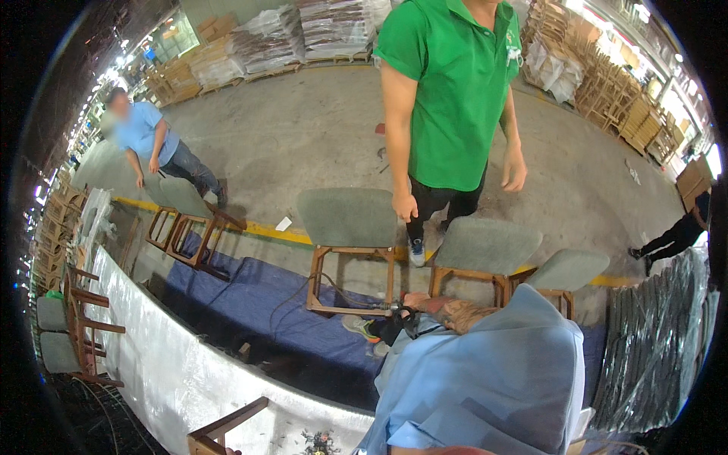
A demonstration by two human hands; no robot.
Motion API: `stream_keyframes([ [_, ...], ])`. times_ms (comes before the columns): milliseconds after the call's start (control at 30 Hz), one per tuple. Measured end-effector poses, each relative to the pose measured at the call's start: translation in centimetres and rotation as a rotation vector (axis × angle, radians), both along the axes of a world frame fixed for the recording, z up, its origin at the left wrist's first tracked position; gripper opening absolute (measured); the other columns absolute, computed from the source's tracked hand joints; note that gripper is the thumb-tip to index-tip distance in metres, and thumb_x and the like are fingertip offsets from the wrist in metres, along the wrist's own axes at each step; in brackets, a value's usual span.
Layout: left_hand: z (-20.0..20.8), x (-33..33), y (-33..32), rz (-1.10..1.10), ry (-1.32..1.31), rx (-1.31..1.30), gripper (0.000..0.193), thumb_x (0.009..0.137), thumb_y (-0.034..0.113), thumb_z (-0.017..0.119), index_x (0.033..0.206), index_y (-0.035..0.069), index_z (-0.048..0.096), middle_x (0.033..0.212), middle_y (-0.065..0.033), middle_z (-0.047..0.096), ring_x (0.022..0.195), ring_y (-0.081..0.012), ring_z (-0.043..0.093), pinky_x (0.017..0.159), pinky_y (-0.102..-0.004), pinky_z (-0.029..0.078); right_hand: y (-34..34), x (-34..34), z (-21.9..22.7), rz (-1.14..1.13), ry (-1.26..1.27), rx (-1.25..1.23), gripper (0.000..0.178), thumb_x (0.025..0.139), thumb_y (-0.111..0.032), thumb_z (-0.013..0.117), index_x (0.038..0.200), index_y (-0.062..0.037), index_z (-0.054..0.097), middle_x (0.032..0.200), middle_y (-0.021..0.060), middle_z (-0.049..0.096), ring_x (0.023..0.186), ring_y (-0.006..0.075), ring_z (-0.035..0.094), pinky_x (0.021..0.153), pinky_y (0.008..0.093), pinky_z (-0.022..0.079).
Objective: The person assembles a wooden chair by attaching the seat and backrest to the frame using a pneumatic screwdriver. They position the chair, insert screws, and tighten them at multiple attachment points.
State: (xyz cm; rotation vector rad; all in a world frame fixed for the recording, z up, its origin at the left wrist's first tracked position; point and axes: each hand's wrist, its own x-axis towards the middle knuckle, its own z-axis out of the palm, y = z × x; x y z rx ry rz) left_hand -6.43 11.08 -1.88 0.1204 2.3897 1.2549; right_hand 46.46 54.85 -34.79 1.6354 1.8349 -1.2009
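My right arm, in a light blue sleeve (485, 371), bends so that the forearm reaches back to the left. The right hand (414, 300) is closed round a dark power tool (408, 321) with a metal end; its exact kind is hard to make out. A thin hose (282, 305) runs near it. Just beyond stands a grey upholstered chair (347, 220) with a wooden frame. At the lower edge a wooden chair frame (235, 418) rests on the silvery covered table (174, 360). Only a speck of what may be my left hand (233, 452) shows beside it, its fingers cut off.
A person in a green shirt (455, 98) stands behind the chairs; another in light blue (140, 129) holds grey chairs (186, 197) at left. Small dark hardware (320, 442) lies on the table. Blue sheeting (250, 292) covers the floor. Wrapped stacks (652, 341) stand at right.
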Motion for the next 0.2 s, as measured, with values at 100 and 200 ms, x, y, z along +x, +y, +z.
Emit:
stream_keyframes([
  [100, -1.4, -2.2, -2.1, -0.052, -0.054, 0.012, 0.095, 0.091, 0.038, 0.070, 0.154, 0.002, 0.010, 0.110, -0.0202, 0.064, 0.085, -0.0262, 0.064, 0.073, -0.0389, 0.056, -0.1, -0.9, -1.7, -0.043, -0.066, 0.048, 0.060, 0.066, -0.056, 0.076, 0.103, -0.0095, 0.075, 0.096, 0.0128, 0.074, 0.096, 0.0302, 0.071, 0.076, 0.0423, 0.054],
  [200, -3.0, -3.9, -3.2, -0.090, -0.101, 0.023, 0.098, 0.091, 0.038, 0.070, 0.156, 0.003, 0.006, 0.110, -0.0204, 0.064, 0.085, -0.0263, 0.064, 0.073, -0.0391, 0.056, -0.4, -2.5, -4.1, -0.200, -0.277, 0.176, 0.060, 0.067, -0.058, 0.077, 0.102, -0.0098, 0.076, 0.094, 0.0133, 0.074, 0.096, 0.0287, 0.071, 0.075, 0.0406, 0.056],
])
